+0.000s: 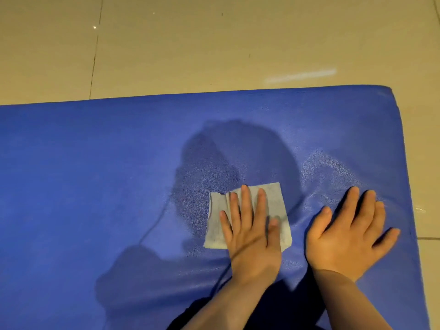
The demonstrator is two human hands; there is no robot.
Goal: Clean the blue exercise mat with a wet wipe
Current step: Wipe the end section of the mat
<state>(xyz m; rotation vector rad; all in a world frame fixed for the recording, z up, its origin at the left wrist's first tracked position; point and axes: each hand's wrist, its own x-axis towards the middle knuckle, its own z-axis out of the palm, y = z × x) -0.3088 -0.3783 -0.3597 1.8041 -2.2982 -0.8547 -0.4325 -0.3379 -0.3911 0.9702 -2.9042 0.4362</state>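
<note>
Left hand [250,232] flat on creased grey wipe [247,215], right hand [350,236] spread on blue mat [95,175], possibly damp sheen

The blue mat [95,163] has a finely pebbled, leather-like skin with a soft sheen, perhaps vinyl. The wipe [273,198] looks thin, matt, fibrous. Floor tiles [190,44] are glossy.

Left hand [250,229] flat, palm down, fingers straight and slightly spread. Right hand [347,236] likewise flat, fingers splayed, thumb seemingly outermost. Bare forearms converging toward lower frame edge.
</note>
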